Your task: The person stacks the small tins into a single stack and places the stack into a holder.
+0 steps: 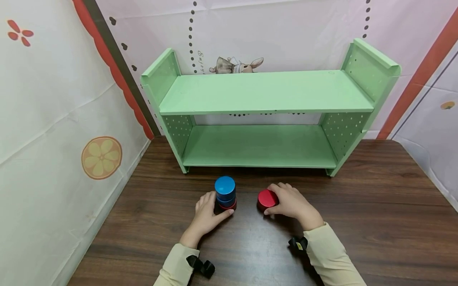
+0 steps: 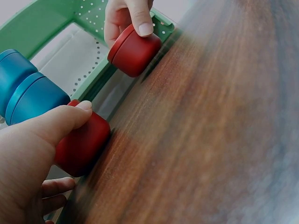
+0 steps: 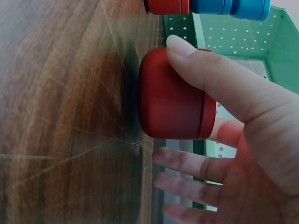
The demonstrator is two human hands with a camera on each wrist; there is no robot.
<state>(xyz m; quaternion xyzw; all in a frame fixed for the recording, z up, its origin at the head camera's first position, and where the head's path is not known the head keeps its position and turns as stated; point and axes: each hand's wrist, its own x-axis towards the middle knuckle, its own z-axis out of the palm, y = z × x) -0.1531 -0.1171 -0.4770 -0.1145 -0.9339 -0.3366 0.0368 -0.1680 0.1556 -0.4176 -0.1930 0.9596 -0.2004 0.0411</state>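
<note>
A stack of two blue round tins [image 1: 225, 188] on a red round tin [image 1: 229, 206] stands on the wooden table, left of centre. My left hand [image 1: 205, 216] is around the stack's base. Its thumb lies on the lower red tin [image 2: 85, 145], with the other fingers on the far side, partly hidden. To the right, a second red lidded tin [image 1: 267, 198] is in my right hand [image 1: 291, 203]. The right thumb presses one side and the index finger reaches behind it [image 3: 175, 98]; the remaining fingers are spread below in the right wrist view.
Behind the tins stands a green two-tier shelf [image 1: 261, 146] with perforated side panels. The dark wooden table [image 1: 257, 254] extends in front and to both sides. Patterned cloth [image 1: 64, 119] hangs at the left and back. Each sleeve carries a black wrist strap [image 1: 200, 266].
</note>
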